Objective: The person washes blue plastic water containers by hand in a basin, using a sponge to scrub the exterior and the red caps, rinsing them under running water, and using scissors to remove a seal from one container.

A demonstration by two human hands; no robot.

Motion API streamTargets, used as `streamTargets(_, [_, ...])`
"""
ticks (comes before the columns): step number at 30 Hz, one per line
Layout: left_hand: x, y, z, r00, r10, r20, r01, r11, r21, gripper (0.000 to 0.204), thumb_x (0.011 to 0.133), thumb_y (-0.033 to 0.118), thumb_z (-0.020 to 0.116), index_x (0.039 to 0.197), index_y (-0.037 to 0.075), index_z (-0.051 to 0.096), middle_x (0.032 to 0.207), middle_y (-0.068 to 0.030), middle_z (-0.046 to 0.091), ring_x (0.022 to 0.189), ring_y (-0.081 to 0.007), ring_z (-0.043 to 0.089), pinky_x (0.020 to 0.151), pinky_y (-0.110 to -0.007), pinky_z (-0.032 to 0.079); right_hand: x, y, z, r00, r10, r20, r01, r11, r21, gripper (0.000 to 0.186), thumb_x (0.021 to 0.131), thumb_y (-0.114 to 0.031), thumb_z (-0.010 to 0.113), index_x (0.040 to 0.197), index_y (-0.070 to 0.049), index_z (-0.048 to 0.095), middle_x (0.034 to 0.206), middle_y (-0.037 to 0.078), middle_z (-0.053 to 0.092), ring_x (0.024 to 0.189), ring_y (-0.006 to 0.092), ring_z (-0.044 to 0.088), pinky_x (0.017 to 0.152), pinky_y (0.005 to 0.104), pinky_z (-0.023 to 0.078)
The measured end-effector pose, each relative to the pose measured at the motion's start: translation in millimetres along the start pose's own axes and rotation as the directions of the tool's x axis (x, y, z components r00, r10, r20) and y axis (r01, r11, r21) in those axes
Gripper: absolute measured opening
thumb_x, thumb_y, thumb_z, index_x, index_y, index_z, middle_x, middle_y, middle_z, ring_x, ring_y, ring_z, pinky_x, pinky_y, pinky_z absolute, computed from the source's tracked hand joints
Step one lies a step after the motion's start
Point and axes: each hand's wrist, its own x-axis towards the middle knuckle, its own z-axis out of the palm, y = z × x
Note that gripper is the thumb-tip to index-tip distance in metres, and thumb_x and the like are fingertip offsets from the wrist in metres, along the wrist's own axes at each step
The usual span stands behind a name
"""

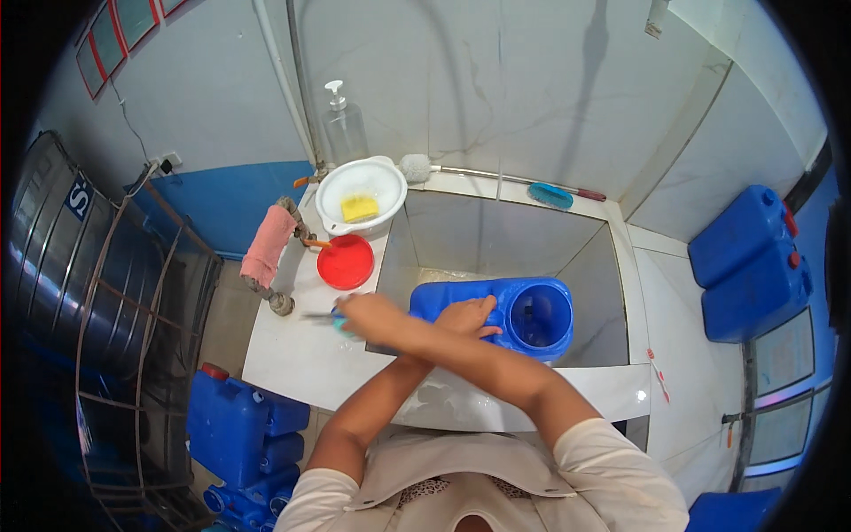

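Note:
A blue plastic jug (443, 295) lies on its side across the sink, with a wide round opening (541, 316) at its right end. My left hand (465, 317) lies on the jug's side, fingers spread close to that opening. Crossing over my left forearm, my right arm reaches to the left. Its hand (368, 315) is closed and blurred above the counter by the sink's left edge. A smeared grey and teal thing (342, 324) shows at its fingers; its kind cannot be made out.
On the counter are a red round lid or dish (346, 262) and a white basin (331, 199) with a yellow sponge (359, 208). Behind the sink (585, 257) lie a long-handled brush (496, 175) and a blue brush (551, 196). Blue jugs (226, 417) stand lower left, others (753, 266) right.

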Motion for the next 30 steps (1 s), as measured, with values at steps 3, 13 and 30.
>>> streamTargets(3, [-6.7, -7.3, -10.3, 0.998, 0.041, 0.051, -0.039, 0.999, -0.037, 0.040, 0.077, 0.028, 0.066, 0.099, 0.001, 0.048, 0.091, -0.0179, 0.059, 0.090, -0.0350, 0.057, 0.074, -0.043, 0.045, 47.8, -5.6, 62.1, 0.989, -0.054, 0.135, 0.084, 0.970, -0.229, 0.027, 0.078, -0.021, 0.062, 0.094, 0.000, 0.059, 0.101, 0.023, 0.056, 0.083, 0.0362, 0.061, 0.070, 0.0423, 0.050])
streamTargets(13, [26.6, -59.2, -32.7, 0.939, -0.312, -0.144, 0.322, 0.945, 0.052, 0.051, 0.077, 0.047, 0.061, 0.101, 0.002, 0.057, 0.083, -0.0216, 0.063, 0.077, -0.0414, 0.059, 0.066, -0.046, 0.047, 4.7, 192.5, -176.9, 0.712, 0.691, -0.126, -0.283, 0.446, 0.849, 0.016, 0.086, -0.008, 0.050, 0.086, 0.006, 0.057, 0.078, 0.015, 0.061, 0.069, 0.0213, 0.064, 0.064, 0.0311, 0.055])
streamTargets(30, [39.7, -134.3, -26.3, 0.796, -0.591, -0.134, 0.551, 0.798, -0.245, 0.047, 0.078, 0.033, 0.063, 0.107, -0.003, 0.053, 0.081, -0.0214, 0.062, 0.074, -0.0330, 0.062, 0.069, -0.043, 0.048, -18.5, 243.7, -224.8, 0.665, 0.741, 0.094, -0.582, 0.434, 0.687, 0.014, 0.070, 0.009, 0.054, 0.083, 0.011, 0.059, 0.073, 0.016, 0.061, 0.064, 0.0248, 0.064, 0.060, 0.0297, 0.056])
